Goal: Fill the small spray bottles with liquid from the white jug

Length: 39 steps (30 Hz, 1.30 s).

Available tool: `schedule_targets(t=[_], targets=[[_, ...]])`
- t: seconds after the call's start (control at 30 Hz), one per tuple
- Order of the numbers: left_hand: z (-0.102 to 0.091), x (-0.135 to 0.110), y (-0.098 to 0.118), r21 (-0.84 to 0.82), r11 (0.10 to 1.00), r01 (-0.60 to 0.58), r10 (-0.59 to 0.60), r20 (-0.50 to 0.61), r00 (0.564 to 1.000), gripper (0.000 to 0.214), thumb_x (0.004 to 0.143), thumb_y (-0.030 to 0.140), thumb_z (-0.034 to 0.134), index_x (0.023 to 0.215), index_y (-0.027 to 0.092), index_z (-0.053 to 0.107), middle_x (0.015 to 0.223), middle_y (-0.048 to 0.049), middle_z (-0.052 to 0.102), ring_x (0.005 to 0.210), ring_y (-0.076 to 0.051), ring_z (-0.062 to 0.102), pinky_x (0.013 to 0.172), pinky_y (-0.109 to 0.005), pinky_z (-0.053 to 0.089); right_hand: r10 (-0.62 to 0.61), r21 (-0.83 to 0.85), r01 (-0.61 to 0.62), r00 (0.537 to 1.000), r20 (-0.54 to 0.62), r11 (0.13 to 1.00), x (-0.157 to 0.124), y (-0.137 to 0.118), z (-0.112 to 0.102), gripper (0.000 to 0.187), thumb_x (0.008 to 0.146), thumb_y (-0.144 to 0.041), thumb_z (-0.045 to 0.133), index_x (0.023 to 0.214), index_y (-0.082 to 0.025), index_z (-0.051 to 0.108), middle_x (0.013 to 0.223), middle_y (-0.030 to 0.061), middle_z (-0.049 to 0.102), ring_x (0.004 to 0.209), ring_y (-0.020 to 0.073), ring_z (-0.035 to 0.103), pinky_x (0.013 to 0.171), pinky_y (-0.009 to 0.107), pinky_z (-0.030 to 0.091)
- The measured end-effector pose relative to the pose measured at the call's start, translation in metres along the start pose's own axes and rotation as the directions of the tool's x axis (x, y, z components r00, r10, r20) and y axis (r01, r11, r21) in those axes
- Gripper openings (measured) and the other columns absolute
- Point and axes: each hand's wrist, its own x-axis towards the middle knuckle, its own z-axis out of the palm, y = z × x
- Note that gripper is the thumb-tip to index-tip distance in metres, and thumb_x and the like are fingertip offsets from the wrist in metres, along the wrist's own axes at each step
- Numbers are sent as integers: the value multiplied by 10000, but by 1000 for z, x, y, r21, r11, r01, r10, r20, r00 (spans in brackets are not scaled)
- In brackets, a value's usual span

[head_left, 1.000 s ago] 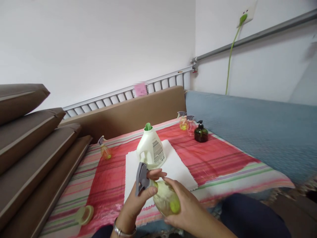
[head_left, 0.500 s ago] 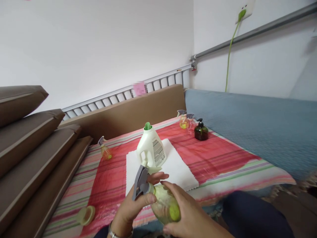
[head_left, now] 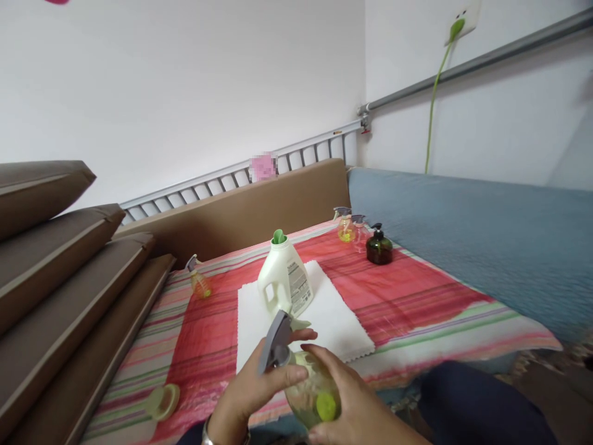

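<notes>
A clear yellowish spray bottle (head_left: 308, 392) with a grey trigger head is held low in front of me, tilted. My left hand (head_left: 264, 380) is closed round its neck, the thumb just under the trigger head. Around the body of the bottle wraps my right hand (head_left: 352, 395), and a bright yellow-green patch shows near its base. Just beyond my hands a white detergent jug (head_left: 285, 278) with a green spout stands uncapped on a white cloth (head_left: 331, 315). A pale green cap (head_left: 162, 402) lies to the left.
Another spray bottle (head_left: 200, 284) stands at the far left. Two more spray bottles (head_left: 345, 228) and a dark green pump bottle (head_left: 378, 247) are at the back right. Stacked brown cushions (head_left: 69, 278) line the left side. A blue padded bolster (head_left: 463, 228) runs along the right.
The spray bottle and both hands have shifted slightly right, and the trigger head stands a little more upright. Both hands keep their hold. The whole view has moved slightly.
</notes>
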Motion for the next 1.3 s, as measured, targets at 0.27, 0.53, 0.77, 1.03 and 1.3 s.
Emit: schedule_targets(t=[0.27, 0.53, 0.77, 1.03, 1.3], targets=[[-4, -3, -4, -125, 992, -23, 32, 76, 997, 512, 700, 311, 697, 1184, 211, 566, 1251, -115, 567, 1195, -330, 451, 1014, -469, 302, -59, 124, 49, 995, 81, 991, 4, 7, 4, 958, 443, -110, 751, 1312, -206, 357, 1356, 95, 441, 1223, 289, 411, 1015, 376, 328], [-7, -1, -19, -292, 949, -117, 110, -40, 993, 543, 634, 360, 751, 1115, 195, 561, 1163, -124, 591, 1116, -329, 498, 906, -413, 392, -14, -7, 15, 1000, 18, 1000, 11, 1, 6, 931, 447, -115, 726, 1300, -233, 371, 1292, 76, 505, 1163, 286, 470, 963, 381, 385], [-7, -5, -12, -241, 965, -104, 97, -41, 994, 430, 717, 324, 675, 1094, 146, 568, 1152, -145, 600, 1045, -325, 541, 870, -417, 414, -55, 72, 54, 998, 17, 996, 11, -13, 5, 891, 482, -59, 682, 1298, -248, 376, 1320, 58, 477, 1183, 252, 454, 990, 357, 365], [-8, -10, -14, -117, 987, -109, 77, -250, 965, 508, 817, 551, 428, 1050, 157, 648, 1107, -130, 633, 1069, -317, 524, 939, -432, 378, -37, 5, 37, 999, -21, 999, 12, -12, 7, 879, 473, -113, 723, 1278, -252, 398, 1291, 68, 495, 1176, 268, 456, 984, 373, 365], [-4, -4, -14, -126, 984, -125, 57, -442, 895, 445, 794, 458, 538, 1099, 147, 630, 1045, -136, 672, 1054, -312, 549, 955, -452, 369, 12, -127, -25, 994, -109, 992, 17, 4, 12, 890, 456, -199, 776, 1242, -246, 362, 1209, 76, 535, 1094, 256, 509, 940, 357, 384]])
